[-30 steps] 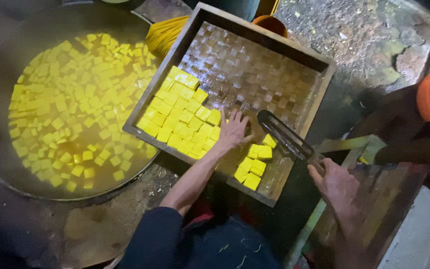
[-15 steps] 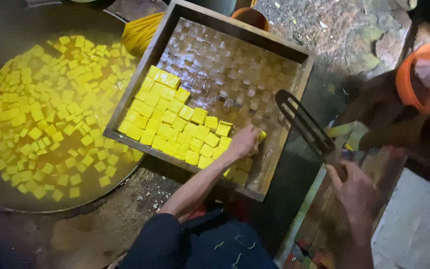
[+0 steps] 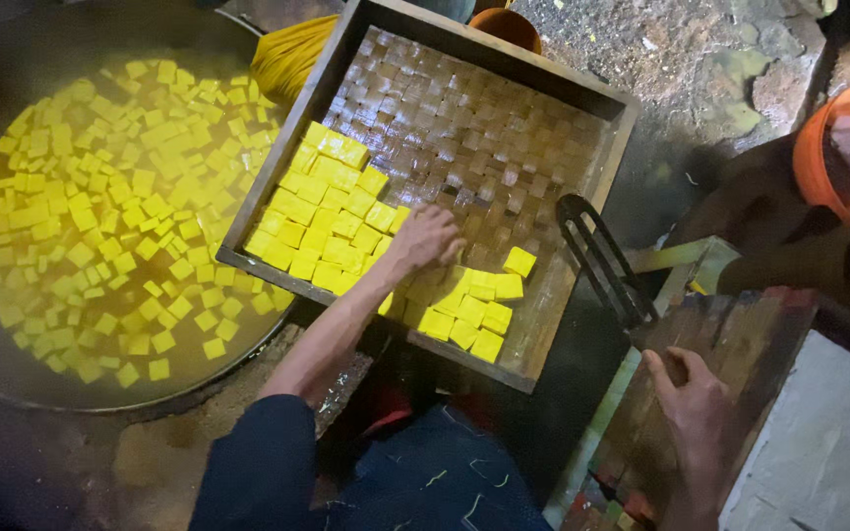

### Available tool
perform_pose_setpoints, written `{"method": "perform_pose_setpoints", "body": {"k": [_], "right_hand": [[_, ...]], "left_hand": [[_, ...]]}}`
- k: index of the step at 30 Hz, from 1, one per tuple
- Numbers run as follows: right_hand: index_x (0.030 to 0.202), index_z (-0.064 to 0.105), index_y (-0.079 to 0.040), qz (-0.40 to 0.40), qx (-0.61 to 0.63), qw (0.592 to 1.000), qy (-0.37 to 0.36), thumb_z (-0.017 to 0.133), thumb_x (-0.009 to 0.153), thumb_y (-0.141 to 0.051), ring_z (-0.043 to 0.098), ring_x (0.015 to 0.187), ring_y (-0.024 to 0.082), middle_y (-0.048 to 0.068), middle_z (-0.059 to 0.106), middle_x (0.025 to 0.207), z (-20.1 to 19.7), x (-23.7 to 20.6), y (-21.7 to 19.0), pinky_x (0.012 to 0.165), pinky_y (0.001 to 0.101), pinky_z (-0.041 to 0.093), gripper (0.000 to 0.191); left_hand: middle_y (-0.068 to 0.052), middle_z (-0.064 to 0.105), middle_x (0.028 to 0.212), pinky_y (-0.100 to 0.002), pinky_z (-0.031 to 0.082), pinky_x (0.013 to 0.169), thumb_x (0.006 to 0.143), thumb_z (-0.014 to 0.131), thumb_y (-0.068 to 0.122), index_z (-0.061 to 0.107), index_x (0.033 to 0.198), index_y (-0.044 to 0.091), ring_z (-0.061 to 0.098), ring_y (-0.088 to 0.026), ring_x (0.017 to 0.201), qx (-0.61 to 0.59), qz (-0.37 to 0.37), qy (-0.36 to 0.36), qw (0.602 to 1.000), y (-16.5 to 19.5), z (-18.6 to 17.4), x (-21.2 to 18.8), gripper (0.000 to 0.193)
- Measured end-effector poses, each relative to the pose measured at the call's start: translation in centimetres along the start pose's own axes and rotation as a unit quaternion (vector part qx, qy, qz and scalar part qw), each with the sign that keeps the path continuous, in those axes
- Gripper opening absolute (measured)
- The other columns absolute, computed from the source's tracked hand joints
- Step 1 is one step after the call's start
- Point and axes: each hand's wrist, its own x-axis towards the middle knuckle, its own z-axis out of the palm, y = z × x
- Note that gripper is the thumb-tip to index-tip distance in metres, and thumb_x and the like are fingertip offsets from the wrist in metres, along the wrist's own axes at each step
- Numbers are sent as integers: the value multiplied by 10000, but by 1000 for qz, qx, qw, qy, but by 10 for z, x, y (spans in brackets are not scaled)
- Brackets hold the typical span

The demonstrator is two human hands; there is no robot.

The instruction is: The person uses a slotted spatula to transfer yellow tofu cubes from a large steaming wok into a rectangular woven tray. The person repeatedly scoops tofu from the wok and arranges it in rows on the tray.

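Pushing yellow cubes [image 3: 474,315] in the wooden tray [image 3: 582,98], the left hand [image 3: 425,241] lay spread flat. A hard shove could squash soft cubes under it.

wet dirt floor [image 3: 700,59] w/ pan [image 3: 12,383] & orange bucket [image 3: 819,167]

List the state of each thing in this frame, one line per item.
Left hand: palm down, resting on the yellow cubes in the tray.
Right hand: resting on a wooden block, holding nothing visible.
Wooden tray: near end partly covered with yellow cubes, far end bare.
Big pan: full of yellow liquid with floating cubes.
Slotted scoop: lying unheld beside the tray.
Orange bucket: something pale inside.
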Motion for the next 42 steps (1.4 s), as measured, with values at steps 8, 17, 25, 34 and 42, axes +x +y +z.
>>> {"method": "perform_pose_setpoints", "body": {"k": [8, 17, 25, 34, 42], "right_hand": [[1214, 764, -98, -6, -25, 1000, 1, 749, 916, -523, 723, 1008, 399, 220, 753, 1069, 19, -15, -10, 834, 477, 560, 519], [1206, 765, -112, -4, -27, 1000, 14, 721, 950, -490, 728, 1000, 388, 197, 764, 1082, -6, -13, -45, 814, 484, 560, 459], [1194, 759, -82, -30, 28, 999, 27, 751, 929, -469, 719, 1037, 388, 231, 750, 1072, 9, -19, -65, 865, 468, 558, 469], [1147, 740, -11, -56, 237, 959, -147, 742, 927, -355, 708, 836, 301, 174, 755, 931, 115, -39, -191, 754, 400, 550, 409], [1095, 757, 15, -217, 337, 789, -465, 724, 973, -298, 597, 676, 157, 79, 701, 810, 319, -143, -452, 608, 323, 478, 338]], "left_hand": [[-93, 639, 1241, -522, 292, 1183, 1011, 535, 302, 493, 1474, 157, 567, -268, 1243, -59, 182, 137, 972, 23, 20, 11, 487], [-224, 557, 1315, -489, 460, 1011, 814, 632, 101, 371, 1509, 14, 540, -405, 1167, -210, 6, 141, 968, 97, 18, 18, 747], [-286, 609, 1284, -438, 537, 935, 763, 544, 96, 502, 1392, 22, 611, -418, 1123, -268, -15, 382, 884, 111, 28, -26, 635], [-152, 713, 793, -462, 502, 628, 988, 694, 353, 743, 978, 117, 658, -302, 676, -203, -562, 382, 705, -114, 30, -339, 241], [-154, 631, 1228, -433, 481, 1035, 941, 589, 199, 618, 1119, 54, 588, -285, 1196, -193, -678, 278, 653, -161, 85, -485, 231]]}}
